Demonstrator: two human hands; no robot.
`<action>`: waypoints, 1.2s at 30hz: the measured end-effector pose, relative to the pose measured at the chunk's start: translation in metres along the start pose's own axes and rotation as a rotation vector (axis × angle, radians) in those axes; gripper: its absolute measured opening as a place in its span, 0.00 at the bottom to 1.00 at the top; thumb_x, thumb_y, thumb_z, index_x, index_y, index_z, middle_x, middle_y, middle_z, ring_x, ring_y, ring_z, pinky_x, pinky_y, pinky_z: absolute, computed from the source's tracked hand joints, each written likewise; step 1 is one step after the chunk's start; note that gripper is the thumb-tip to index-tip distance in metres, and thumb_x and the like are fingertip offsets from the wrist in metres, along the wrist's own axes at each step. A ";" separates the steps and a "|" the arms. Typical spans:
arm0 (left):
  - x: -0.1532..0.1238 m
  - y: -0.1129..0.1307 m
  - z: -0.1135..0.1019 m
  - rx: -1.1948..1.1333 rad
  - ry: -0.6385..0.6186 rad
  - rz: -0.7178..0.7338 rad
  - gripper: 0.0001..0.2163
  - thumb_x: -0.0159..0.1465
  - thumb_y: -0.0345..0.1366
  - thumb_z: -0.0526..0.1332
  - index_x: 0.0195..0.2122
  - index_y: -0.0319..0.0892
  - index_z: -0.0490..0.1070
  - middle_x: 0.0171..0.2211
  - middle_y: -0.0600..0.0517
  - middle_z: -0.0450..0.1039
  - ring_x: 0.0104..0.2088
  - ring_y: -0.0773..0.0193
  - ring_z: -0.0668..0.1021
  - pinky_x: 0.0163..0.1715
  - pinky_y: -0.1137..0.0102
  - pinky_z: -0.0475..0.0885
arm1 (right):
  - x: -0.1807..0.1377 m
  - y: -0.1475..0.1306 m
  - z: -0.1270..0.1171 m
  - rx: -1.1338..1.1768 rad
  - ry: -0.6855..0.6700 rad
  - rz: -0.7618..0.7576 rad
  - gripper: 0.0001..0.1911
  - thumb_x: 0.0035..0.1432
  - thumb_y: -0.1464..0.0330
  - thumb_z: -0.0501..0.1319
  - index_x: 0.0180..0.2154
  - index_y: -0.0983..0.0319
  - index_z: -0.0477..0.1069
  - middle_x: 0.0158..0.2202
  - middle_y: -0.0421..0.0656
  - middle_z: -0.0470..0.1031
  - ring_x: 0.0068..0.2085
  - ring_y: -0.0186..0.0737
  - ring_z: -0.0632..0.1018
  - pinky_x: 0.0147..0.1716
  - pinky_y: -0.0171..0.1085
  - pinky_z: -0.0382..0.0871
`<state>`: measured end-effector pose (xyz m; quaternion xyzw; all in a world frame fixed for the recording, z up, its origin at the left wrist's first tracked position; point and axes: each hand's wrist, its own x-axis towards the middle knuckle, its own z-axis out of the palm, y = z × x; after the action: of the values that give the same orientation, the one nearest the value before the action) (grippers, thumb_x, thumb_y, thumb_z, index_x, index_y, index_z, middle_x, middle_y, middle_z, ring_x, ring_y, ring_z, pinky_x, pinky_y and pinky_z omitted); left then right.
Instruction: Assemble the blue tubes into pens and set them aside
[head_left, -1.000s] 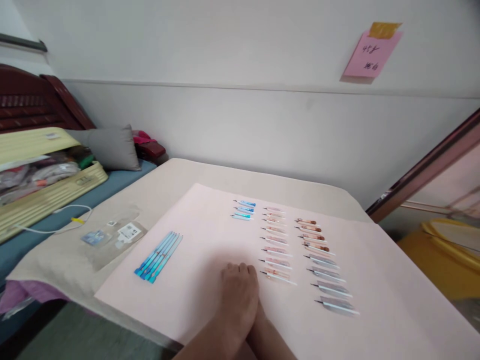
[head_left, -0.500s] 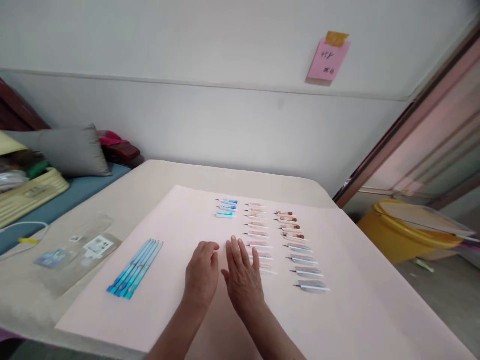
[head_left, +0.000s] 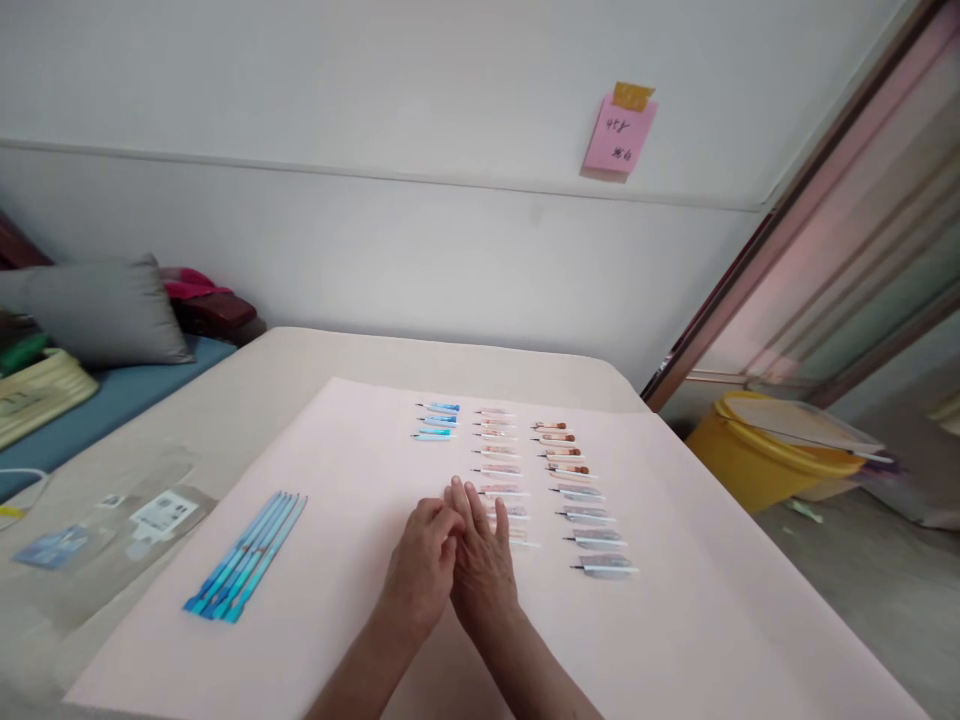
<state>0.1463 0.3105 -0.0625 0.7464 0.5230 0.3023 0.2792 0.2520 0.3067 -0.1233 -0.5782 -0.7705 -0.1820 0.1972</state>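
My left hand and my right hand lie side by side on a pale pink sheet, touching each other. The right hand's fingers are stretched flat; the left hand's fingers are loosely curled against it. Neither holds anything. Just beyond the fingertips lie rows of small capped pieces: a blue group, a pink column and a brown and grey column. A bundle of blue pen bodies lies to the left on the sheet.
The sheet covers a beige table. Clear plastic packaging with labels lies at the left. A grey pillow rests on a blue bed beyond. A yellow tub stands on the floor at right. A pink note hangs on the wall.
The view has swung right. My hands, overlapped a second ago, spread apart half a second ago and have now come together again, touching.
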 end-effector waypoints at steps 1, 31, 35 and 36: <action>0.000 -0.001 0.001 -0.013 -0.001 0.003 0.12 0.56 0.23 0.49 0.31 0.44 0.68 0.42 0.50 0.66 0.43 0.64 0.70 0.43 0.68 0.68 | 0.000 0.000 0.000 -0.001 -0.001 0.004 0.26 0.60 0.70 0.49 0.60 0.60 0.52 0.64 0.47 0.49 0.63 0.48 0.46 0.57 0.56 0.40; 0.002 -0.003 -0.001 -0.139 -0.009 0.002 0.26 0.51 0.19 0.47 0.49 0.46 0.64 0.47 0.49 0.65 0.47 0.65 0.69 0.48 0.68 0.65 | -0.003 0.000 0.002 -0.037 -0.085 -0.025 0.27 0.59 0.72 0.50 0.60 0.58 0.52 0.65 0.43 0.44 0.63 0.51 0.45 0.56 0.60 0.42; 0.003 -0.003 -0.002 -0.134 -0.041 -0.033 0.18 0.53 0.20 0.47 0.36 0.44 0.69 0.41 0.50 0.68 0.42 0.65 0.71 0.44 0.70 0.66 | -0.005 -0.002 0.005 -0.037 -0.074 -0.043 0.25 0.60 0.70 0.49 0.60 0.57 0.53 0.65 0.43 0.44 0.63 0.52 0.45 0.56 0.61 0.40; 0.003 -0.003 -0.002 -0.135 -0.041 -0.039 0.16 0.53 0.20 0.47 0.33 0.44 0.69 0.40 0.50 0.68 0.40 0.65 0.71 0.43 0.70 0.66 | -0.005 -0.003 0.005 -0.038 -0.076 -0.046 0.25 0.61 0.69 0.49 0.60 0.57 0.53 0.65 0.43 0.44 0.63 0.52 0.45 0.56 0.61 0.40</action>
<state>0.1433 0.3143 -0.0632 0.7218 0.5099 0.3158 0.3454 0.2502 0.3046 -0.1301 -0.5705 -0.7870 -0.1788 0.1525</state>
